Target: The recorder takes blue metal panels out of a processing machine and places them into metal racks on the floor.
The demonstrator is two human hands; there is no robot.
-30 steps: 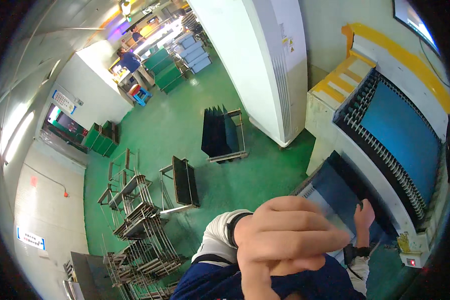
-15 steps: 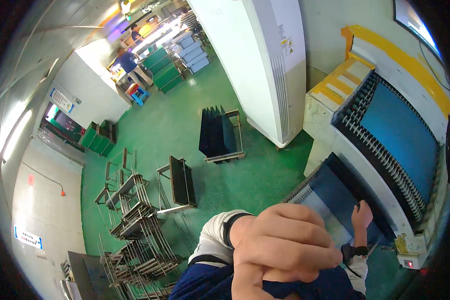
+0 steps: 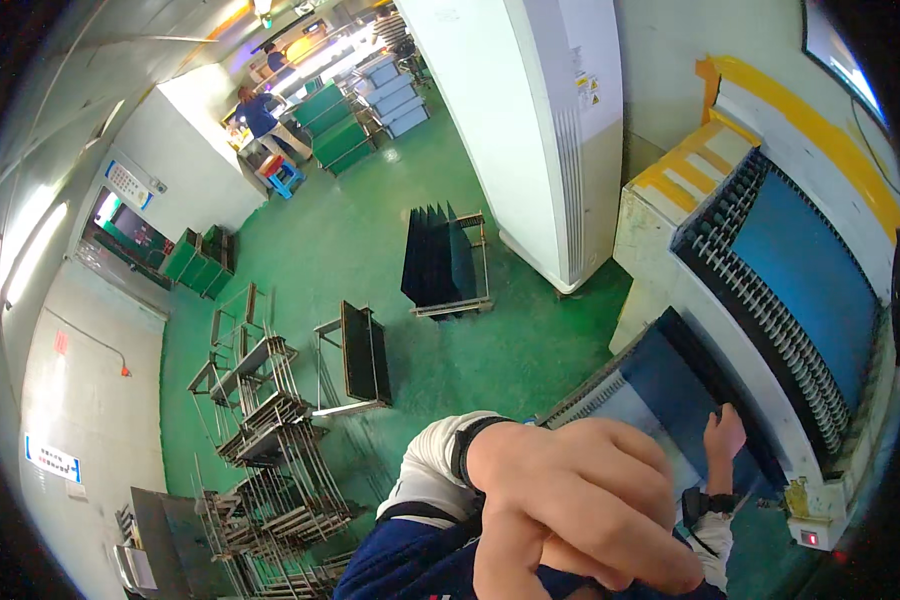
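My left hand [image 3: 580, 500] is close to the camera, its fingers curled in and the palm hidden, so I cannot make out whether it holds anything. A black band circles its wrist above a white sleeve. Lower right, my right hand [image 3: 725, 435] is closed at the edge of a dark blue flat panel [image 3: 670, 375]. That panel leans in a rack [image 3: 590, 395] with a toothed edge, beside more dark panels [image 3: 705, 350]. Up and to the right, a blue sheet [image 3: 805, 260] lies on a conveyor [image 3: 740, 270] lined with rows of small rollers.
A tall white cabinet unit [image 3: 530, 130] stands ahead. On the green floor are a rack of dark panels [image 3: 440, 260], another rack with one panel [image 3: 365, 355], and stacked metal frames [image 3: 270, 420] at left. Far off, a person [image 3: 260, 115] stands near green bins [image 3: 335, 130].
My left hand has turned and its knuckles have dipped a little, with the fingers still curled. My right hand stays at the panel edge. The view has shifted slightly.
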